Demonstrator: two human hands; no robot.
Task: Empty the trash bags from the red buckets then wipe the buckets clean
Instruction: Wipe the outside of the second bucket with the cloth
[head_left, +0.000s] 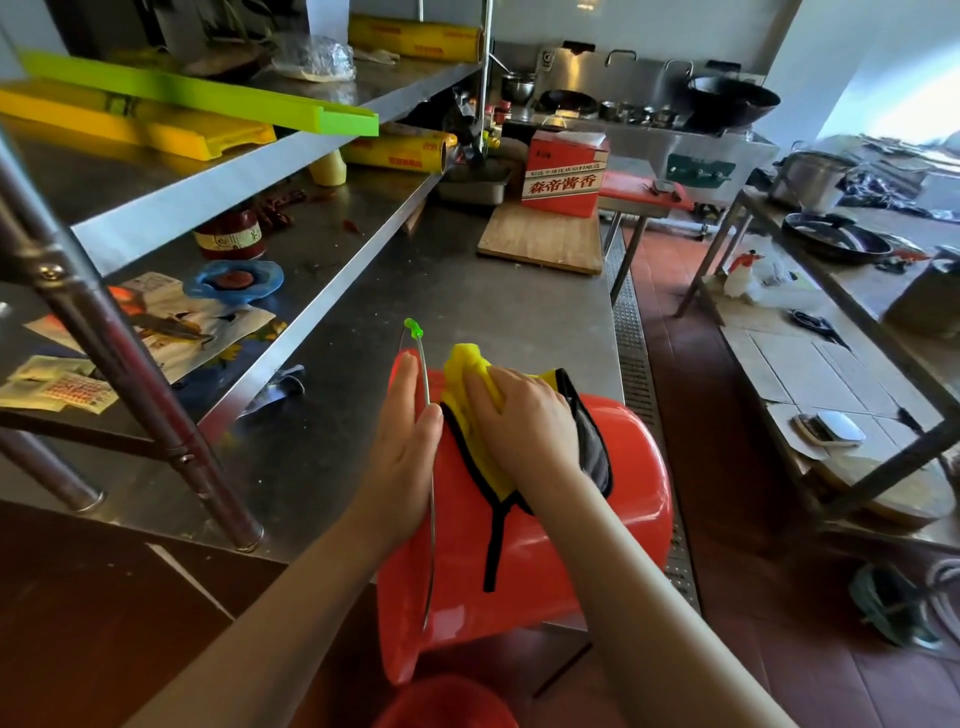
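Note:
A red bucket (587, 525) lies on its side at the front corner of the steel counter (467, 291), its rim towards me. A wire handle with a green grip (414, 328) arcs over its left side. My left hand (402, 441) rests flat against the bucket's left side, fingers straight, beside the wire. My right hand (524, 415) presses a yellow cloth with black trim (470, 410) onto the top of the bucket. The rim of a second red bucket (447, 701) shows at the bottom edge, below the first.
A wooden board (540, 241) and a red carton (563, 174) stand further back on the counter. Steel shelves (291, 150) with clutter run along the left, their posts close by. A floor drain grate (631, 332) and a tiled aisle lie to the right, then another table (831, 291).

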